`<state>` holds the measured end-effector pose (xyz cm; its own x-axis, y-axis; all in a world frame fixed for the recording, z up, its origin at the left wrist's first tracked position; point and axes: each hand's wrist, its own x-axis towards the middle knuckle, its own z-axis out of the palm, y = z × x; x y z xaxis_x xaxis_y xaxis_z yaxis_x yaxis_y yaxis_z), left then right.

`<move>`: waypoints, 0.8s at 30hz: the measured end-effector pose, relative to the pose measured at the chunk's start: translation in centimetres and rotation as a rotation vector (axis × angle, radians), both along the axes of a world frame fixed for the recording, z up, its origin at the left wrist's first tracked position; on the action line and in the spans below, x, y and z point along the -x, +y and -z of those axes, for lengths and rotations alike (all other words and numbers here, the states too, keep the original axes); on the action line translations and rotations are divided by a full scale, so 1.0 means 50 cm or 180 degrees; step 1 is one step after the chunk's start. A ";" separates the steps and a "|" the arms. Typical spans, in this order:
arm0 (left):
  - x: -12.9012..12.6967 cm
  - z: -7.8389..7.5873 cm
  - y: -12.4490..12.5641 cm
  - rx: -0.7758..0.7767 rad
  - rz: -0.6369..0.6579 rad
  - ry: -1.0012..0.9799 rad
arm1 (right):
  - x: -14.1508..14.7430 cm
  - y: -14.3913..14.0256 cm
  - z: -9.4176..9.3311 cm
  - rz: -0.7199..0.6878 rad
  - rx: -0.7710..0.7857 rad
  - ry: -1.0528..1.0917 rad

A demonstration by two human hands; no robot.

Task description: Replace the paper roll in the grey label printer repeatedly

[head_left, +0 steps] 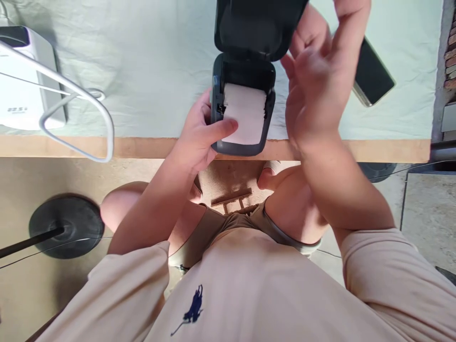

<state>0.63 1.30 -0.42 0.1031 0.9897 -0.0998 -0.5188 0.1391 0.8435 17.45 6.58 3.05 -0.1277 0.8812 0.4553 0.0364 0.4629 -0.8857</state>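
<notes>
A small dark portable printer [243, 148] is held at the table's front edge, its lid [258, 26] swung up and away from me. Inside its bay lies a white paper roll [245, 111]. My left hand [204, 128] wraps round the printer's left side, its thumb lying on the paper. Beside the lid's right edge, my right hand [317, 76] has its fingers curled in against the lid; part of this hand is blurred. The lid's far end is cut off by the top of the picture.
A black phone [374, 73] lies on the cloth-covered table [149, 71] behind my right hand. To the left stands a white box-shaped device [24, 90], with a looped white cable [110, 128] hanging over the wooden edge. A round black base [66, 228] stands on the floor.
</notes>
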 end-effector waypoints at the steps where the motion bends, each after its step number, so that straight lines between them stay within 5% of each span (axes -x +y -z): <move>1: 0.000 0.001 0.001 0.0015 -0.0025 0.0017 | 0.002 0.003 -0.001 -0.0014 0.0178 0.0207; 8: -0.002 0.008 0.003 -0.0052 0.0078 -0.0143 | 0.000 -0.006 0.017 -0.0832 0.0791 -0.0193; 15: -0.008 -0.008 0.006 0.0026 0.0128 -0.0320 | 0.021 0.006 0.070 -0.1260 0.1460 0.0478; 24: -0.018 -0.008 0.006 -0.0091 -0.0036 -0.0100 | 0.009 0.015 0.088 -0.1341 0.1345 0.0725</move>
